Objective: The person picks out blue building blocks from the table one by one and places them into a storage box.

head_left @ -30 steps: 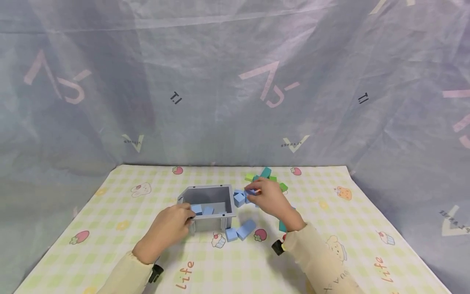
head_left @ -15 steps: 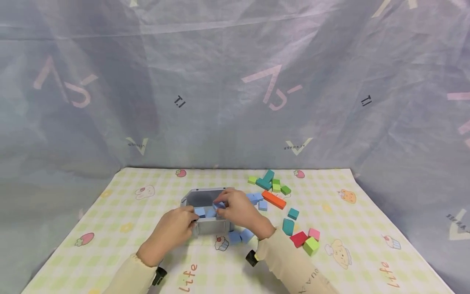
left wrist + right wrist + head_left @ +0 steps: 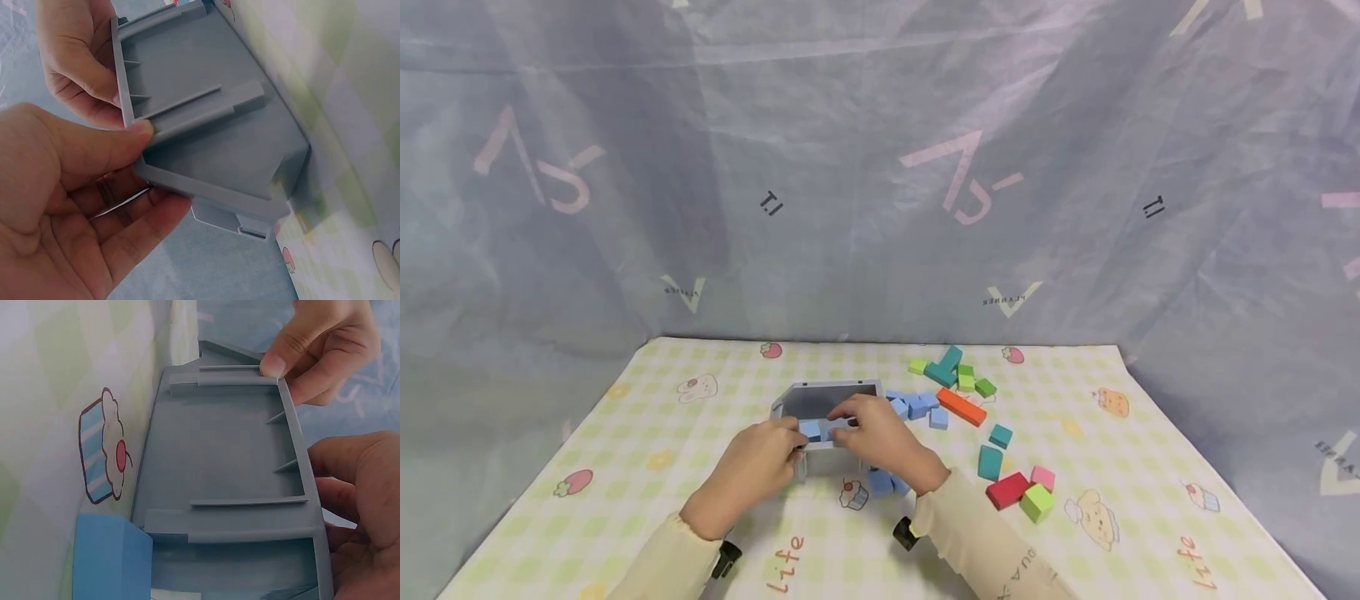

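Observation:
A grey plastic storage bin [image 3: 835, 460] stands on the table with light blue blocks [image 3: 810, 430] inside. At its near left corner my left hand [image 3: 763, 458] pinches the rim, thumb outside and fingers within; the left wrist view shows this thumb [image 3: 106, 147] on the wall. My right hand [image 3: 880, 433] reaches over the near rim into the bin, its thumb and index finger apart above the blue blocks. In the right wrist view the bin's wall partly hides the fingers of the right hand [image 3: 369, 494].
More blue blocks [image 3: 917, 406] lie right of the bin, and others [image 3: 880, 482] by its near right corner. Farther right are an orange bar [image 3: 961, 407], teal blocks [image 3: 990, 462], green blocks [image 3: 966, 379], a red block [image 3: 1007, 491] and a pink one [image 3: 1042, 477].
My right hand has moved left from the blue blocks beside the bin, carried a blue block into it and let go. The left hand has stayed on the rim.

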The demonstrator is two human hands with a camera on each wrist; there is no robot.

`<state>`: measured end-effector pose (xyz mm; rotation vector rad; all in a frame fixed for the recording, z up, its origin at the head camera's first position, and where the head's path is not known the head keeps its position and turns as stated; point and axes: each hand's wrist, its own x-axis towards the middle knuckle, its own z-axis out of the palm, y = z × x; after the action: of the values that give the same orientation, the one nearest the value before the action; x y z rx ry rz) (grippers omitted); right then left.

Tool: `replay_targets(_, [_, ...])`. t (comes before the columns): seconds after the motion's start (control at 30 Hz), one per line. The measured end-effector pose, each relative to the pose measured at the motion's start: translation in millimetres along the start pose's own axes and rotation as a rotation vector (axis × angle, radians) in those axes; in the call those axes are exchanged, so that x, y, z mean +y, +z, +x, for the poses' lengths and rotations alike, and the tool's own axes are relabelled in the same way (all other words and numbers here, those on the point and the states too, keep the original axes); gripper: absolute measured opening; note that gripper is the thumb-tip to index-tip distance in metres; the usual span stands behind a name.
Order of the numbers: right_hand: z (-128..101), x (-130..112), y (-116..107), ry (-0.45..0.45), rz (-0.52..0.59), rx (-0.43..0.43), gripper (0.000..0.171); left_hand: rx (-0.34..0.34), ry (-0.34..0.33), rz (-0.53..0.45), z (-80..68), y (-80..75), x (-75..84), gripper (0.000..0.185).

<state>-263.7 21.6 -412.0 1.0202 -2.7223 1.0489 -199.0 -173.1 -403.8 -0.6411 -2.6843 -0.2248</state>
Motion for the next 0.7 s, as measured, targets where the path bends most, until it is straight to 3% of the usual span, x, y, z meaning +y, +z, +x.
replay_targets(0.7, [-2,-1,-11,-0.019,0.054,-0.025,0.024,0.003,-0.006,-0.008,0.5,1.1,-1.2,0.009])
